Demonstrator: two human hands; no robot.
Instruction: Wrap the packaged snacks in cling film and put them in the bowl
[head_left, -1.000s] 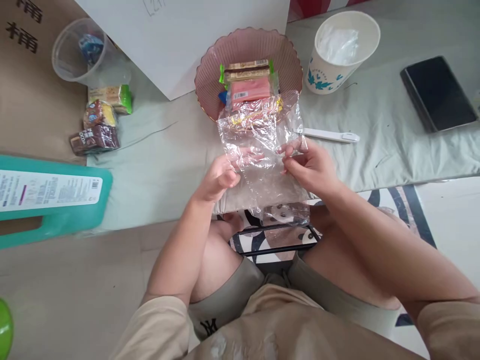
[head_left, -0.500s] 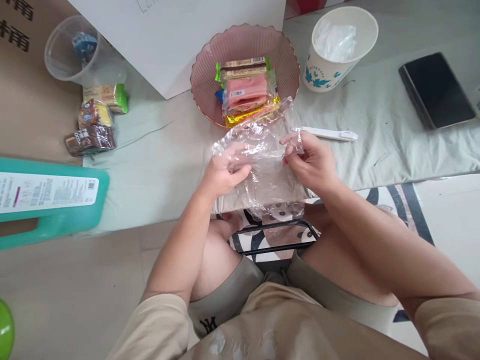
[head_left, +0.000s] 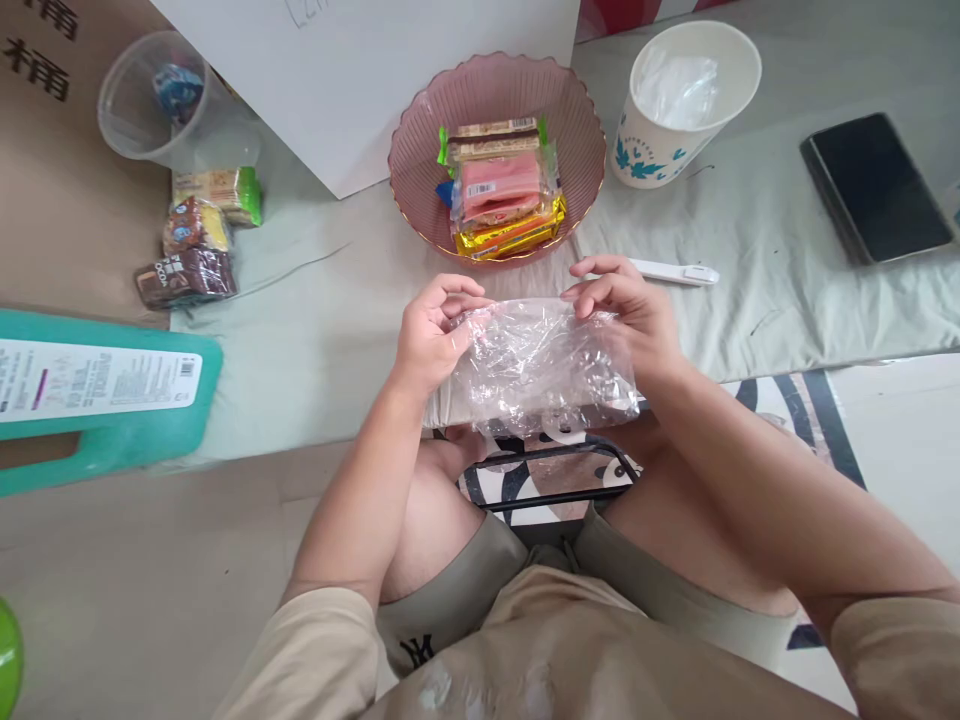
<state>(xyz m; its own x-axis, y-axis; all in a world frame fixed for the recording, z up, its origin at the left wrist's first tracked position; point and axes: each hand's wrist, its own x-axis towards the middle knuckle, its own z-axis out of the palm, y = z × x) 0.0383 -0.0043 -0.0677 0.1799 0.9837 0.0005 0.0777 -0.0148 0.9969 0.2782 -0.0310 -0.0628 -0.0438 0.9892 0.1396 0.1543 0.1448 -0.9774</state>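
Note:
A crumpled clear plastic bag is folded between my two hands over the front edge of the pale green mat. My left hand pinches its left end and my right hand pinches its right end along the top fold. Just beyond the hands stands a pink ribbed bowl with several wrapped snack bars stacked in it.
A white paper cup lined with plastic stands at the back right, a white pen-like stick in front of it. A dark phone lies far right. Left: a clear cup, loose snack packs, a teal box. A white board stands behind the bowl.
The bag was held up and spread in front of the bowl; both hands have brought its top down and folded it into a low bundle near the mat's edge.

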